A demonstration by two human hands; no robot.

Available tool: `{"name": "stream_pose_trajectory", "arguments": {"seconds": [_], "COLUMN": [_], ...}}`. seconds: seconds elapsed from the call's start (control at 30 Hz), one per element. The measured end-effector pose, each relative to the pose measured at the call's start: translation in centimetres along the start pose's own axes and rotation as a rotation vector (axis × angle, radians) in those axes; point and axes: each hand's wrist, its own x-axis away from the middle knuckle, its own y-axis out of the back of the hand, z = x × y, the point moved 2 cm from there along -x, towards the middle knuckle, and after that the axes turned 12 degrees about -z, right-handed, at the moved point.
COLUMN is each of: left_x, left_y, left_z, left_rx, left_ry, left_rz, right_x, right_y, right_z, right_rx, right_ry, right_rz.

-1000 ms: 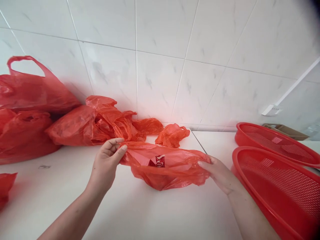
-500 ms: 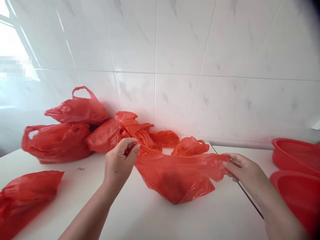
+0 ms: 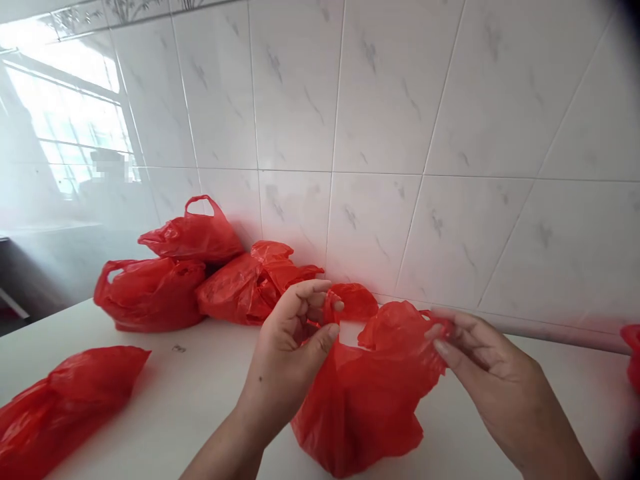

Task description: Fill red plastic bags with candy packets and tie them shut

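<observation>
A thin red plastic bag (image 3: 365, 400) hangs between my two hands, low over the white table. My left hand (image 3: 300, 333) has its fingers curled round the bag's bunched upper left part. At the opposite upper edge, my right hand (image 3: 487, 373) pinches the crinkled film between thumb and fingers. The bag's lower part sags and looks darker, but what is inside, if anything, cannot be made out. Just behind it rests another crumpled red bag (image 3: 395, 320), partly covered by the held one.
Several filled red bags (image 3: 155, 293) are heaped at the back left against the tiled wall (image 3: 380, 100). Another red bag (image 3: 75, 400) lies at the front left of the white table (image 3: 200, 407). Red items (image 3: 634, 353) show at the right edge.
My hands have come closer together, and the bag, stretched wide before, now hangs gathered and lower. The view has shifted left, so the red baskets at right are mostly out of sight.
</observation>
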Motion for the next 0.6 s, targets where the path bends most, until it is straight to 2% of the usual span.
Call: {"name": "stream_pose_trajectory", "arguments": {"seconds": [0.07, 0.13, 0.23, 0.3, 0.4, 0.5, 0.53, 0.6], "left_x": [0.4, 0.6, 0.8, 0.9, 1.1, 1.6, 1.8, 2.2], "left_y": [0.0, 0.1, 0.0, -0.2, -0.7, -1.3, -1.5, -1.8], "left_z": [-0.3, -0.6, -1.0, -1.2, -1.2, -1.0, -0.9, -0.7], "left_rx": [-0.109, -0.228, -0.345, -0.349, -0.337, -0.242, -0.182, -0.074], "left_ry": [-0.096, -0.211, -0.420, -0.495, -0.467, -0.319, -0.248, -0.124], "left_rz": [0.024, 0.050, 0.124, 0.172, 0.177, 0.209, 0.253, 0.343], "right_x": [0.1, 0.3, 1.3, 2.6, 4.7, 6.0, 6.1, 5.9], "right_y": [0.1, -0.1, -1.2, -2.4, -4.0, -5.4, -5.8, -6.2], "right_z": [0.0, 0.2, 0.7, 1.3, 2.3, 2.9, 2.9, 2.9], "right_rx": [0.080, -0.089, -0.530, -0.651, -0.521, -0.409, -0.392, -0.348], "right_ry": [0.115, 0.115, -0.152, -0.324, -0.425, -0.386, -0.355, -0.309], "right_rz": [-0.114, -0.134, 0.039, 0.214, 0.442, 0.667, 0.715, 0.722]}}
